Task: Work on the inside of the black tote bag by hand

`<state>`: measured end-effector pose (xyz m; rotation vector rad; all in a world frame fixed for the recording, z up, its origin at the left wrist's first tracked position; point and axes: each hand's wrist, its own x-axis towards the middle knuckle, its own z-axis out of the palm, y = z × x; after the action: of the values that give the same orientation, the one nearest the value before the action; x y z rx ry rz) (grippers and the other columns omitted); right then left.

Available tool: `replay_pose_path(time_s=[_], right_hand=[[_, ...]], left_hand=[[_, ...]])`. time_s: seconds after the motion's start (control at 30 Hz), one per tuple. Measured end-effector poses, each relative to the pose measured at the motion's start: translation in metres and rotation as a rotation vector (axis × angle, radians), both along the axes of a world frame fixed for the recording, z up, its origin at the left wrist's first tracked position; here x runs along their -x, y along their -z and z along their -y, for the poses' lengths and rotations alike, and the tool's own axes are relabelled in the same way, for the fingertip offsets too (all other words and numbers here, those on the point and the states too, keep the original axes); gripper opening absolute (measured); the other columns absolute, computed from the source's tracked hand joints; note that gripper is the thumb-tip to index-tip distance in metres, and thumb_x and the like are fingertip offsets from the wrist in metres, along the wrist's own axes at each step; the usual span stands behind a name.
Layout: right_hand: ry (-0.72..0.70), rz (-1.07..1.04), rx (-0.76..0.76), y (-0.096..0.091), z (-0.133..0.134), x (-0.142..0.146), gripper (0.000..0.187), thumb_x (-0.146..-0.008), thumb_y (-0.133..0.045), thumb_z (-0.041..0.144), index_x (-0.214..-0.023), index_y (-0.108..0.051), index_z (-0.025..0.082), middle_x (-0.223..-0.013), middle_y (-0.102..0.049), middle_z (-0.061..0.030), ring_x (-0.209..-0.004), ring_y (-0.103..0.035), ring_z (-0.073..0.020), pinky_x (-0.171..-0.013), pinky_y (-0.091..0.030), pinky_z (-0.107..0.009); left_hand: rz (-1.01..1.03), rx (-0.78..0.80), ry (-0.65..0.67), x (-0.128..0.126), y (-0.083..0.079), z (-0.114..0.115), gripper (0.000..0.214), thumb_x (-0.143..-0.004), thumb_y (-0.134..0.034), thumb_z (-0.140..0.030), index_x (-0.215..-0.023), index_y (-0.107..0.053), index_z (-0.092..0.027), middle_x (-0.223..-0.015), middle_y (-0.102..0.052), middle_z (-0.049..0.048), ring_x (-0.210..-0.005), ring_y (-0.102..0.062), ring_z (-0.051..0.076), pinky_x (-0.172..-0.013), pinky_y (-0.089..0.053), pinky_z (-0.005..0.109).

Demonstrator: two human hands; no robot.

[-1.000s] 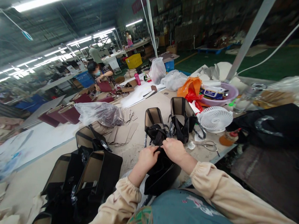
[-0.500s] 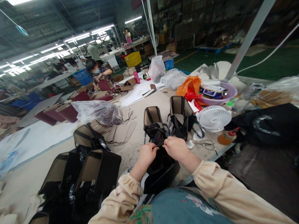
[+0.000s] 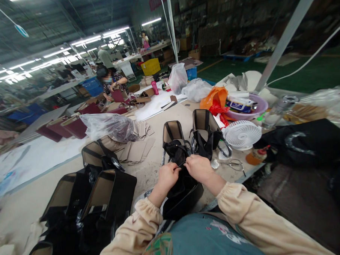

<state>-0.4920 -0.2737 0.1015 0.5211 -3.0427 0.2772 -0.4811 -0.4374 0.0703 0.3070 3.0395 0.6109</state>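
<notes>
Close to my body lies a black bag (image 3: 182, 197), its dark fabric gathered up at the top. My left hand (image 3: 168, 175) pinches the edge of this fabric from the left. Facing it, my right hand (image 3: 198, 167) pinches the same edge, with only a small gap between the two hands. The fingertips partly hide the edge. Just beyond my hands, two more black bags stand with tan insides showing: one bag (image 3: 172, 130) straight ahead and another bag (image 3: 202, 119) to its right.
Several black bags (image 3: 122, 193) crowd the table at the left. A white fan (image 3: 242, 134), scissors (image 3: 236, 165), an orange glue bottle (image 3: 255, 155) and a purple basin (image 3: 262, 105) sit at the right. Across the table, a masked person (image 3: 115, 83) handles maroon pieces. A metal post (image 3: 283, 46) rises at right.
Both hands stay at the bag's fabric edge, still pinching it, with only a very slight shift. The whole view has moved a little; the other bags remain in place.
</notes>
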Motion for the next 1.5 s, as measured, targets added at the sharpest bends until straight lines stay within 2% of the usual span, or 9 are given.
replay_pose_path(time_s=[0.1, 0.3, 0.43, 0.53, 0.63, 0.83, 1.0, 1.23, 1.5], right_hand=[[-0.007, -0.011, 0.004, 0.001, 0.001, 0.0, 0.022, -0.086, -0.047, 0.032, -0.079, -0.063, 0.018, -0.083, -0.063, -0.0066, -0.082, -0.06, -0.018, -0.067, -0.041, -0.025], [-0.007, -0.013, 0.021, 0.001, 0.0, 0.0, 0.021, -0.085, -0.047, 0.029, -0.08, -0.063, 0.016, -0.083, -0.064, -0.0078, -0.082, -0.06, -0.0181, -0.067, -0.041, -0.024], [-0.017, -0.025, 0.023, 0.0, 0.0, 0.0, 0.02, -0.085, -0.048, 0.029, -0.08, -0.063, 0.017, -0.083, -0.064, -0.007, -0.081, -0.06, -0.0185, -0.066, -0.042, -0.025], [-0.015, -0.032, 0.027, 0.001, 0.0, 0.001, 0.018, -0.084, -0.049, 0.028, -0.08, -0.062, 0.017, -0.083, -0.063, -0.0068, -0.081, -0.06, -0.0184, -0.066, -0.041, -0.025], [-0.01, -0.02, 0.029, 0.001, -0.001, 0.0, 0.018, -0.084, -0.049, 0.029, -0.08, -0.062, 0.017, -0.083, -0.063, -0.0066, -0.081, -0.06, -0.018, -0.066, -0.041, -0.025], [-0.004, 0.024, 0.033, -0.002, -0.009, 0.001, 0.017, -0.081, -0.052, 0.036, -0.08, -0.059, 0.02, -0.085, -0.062, -0.0036, -0.082, -0.059, -0.0179, -0.066, -0.04, -0.026], [0.026, 0.052, 0.098, -0.006, -0.017, 0.002, 0.033, -0.075, -0.058, 0.042, -0.101, -0.053, 0.022, -0.093, -0.06, -0.0035, -0.085, -0.058, -0.0186, -0.068, -0.041, -0.027], [-0.039, 0.082, 0.141, -0.001, -0.015, -0.001, 0.044, -0.074, -0.058, 0.046, -0.111, -0.052, 0.024, -0.102, -0.058, -0.0056, -0.097, -0.054, -0.0206, -0.078, -0.041, -0.029], [-0.078, -0.004, 0.129, -0.007, -0.004, -0.002, 0.031, -0.075, -0.058, 0.034, -0.101, -0.056, 0.019, -0.1, -0.056, -0.0075, -0.099, -0.049, -0.0207, -0.084, -0.039, -0.029]], left_hand=[[0.008, 0.018, -0.002, 0.0, -0.001, -0.001, 0.014, -0.082, -0.054, -0.029, -0.079, -0.064, -0.02, -0.079, -0.066, 0.0009, -0.074, -0.058, 0.014, -0.065, -0.039, 0.023], [-0.021, -0.076, 0.049, -0.001, 0.0, -0.003, 0.03, -0.085, -0.052, -0.028, -0.113, -0.059, -0.027, -0.103, -0.065, 0.0013, -0.091, -0.059, 0.014, -0.081, -0.043, 0.024], [-0.013, -0.079, 0.041, 0.001, 0.0, -0.004, 0.023, -0.085, -0.052, -0.033, -0.101, -0.066, -0.024, -0.094, -0.066, 0.0018, -0.086, -0.059, 0.014, -0.078, -0.044, 0.023], [-0.022, -0.02, 0.021, 0.004, -0.004, -0.009, 0.019, -0.085, -0.051, -0.03, -0.088, -0.068, -0.022, -0.087, -0.066, 0.0016, -0.081, -0.059, 0.014, -0.072, -0.042, 0.023], [-0.013, 0.038, 0.01, 0.006, -0.007, -0.015, 0.017, -0.084, -0.051, -0.027, -0.083, -0.067, -0.021, -0.085, -0.065, 0.002, -0.08, -0.058, 0.014, -0.068, -0.04, 0.023], [-0.026, 0.083, -0.047, 0.006, -0.004, -0.017, 0.018, -0.086, -0.047, -0.026, -0.08, -0.063, -0.019, -0.084, -0.063, 0.003, -0.078, -0.057, 0.014, -0.067, -0.038, 0.024], [-0.036, 0.122, -0.056, 0.005, -0.001, -0.017, 0.018, -0.086, -0.046, -0.027, -0.079, -0.06, -0.019, -0.084, -0.062, 0.0027, -0.078, -0.057, 0.015, -0.067, -0.038, 0.024], [-0.071, 0.132, -0.043, -0.001, -0.001, -0.017, 0.021, -0.089, -0.04, -0.027, -0.1, -0.058, -0.023, -0.092, -0.061, 0.0027, -0.082, -0.057, 0.015, -0.071, -0.039, 0.024], [-0.045, 0.164, -0.054, 0.001, -0.002, -0.021, 0.019, -0.088, -0.04, -0.023, -0.088, -0.059, -0.023, -0.088, -0.06, 0.0016, -0.079, -0.056, 0.014, -0.067, -0.038, 0.024]])
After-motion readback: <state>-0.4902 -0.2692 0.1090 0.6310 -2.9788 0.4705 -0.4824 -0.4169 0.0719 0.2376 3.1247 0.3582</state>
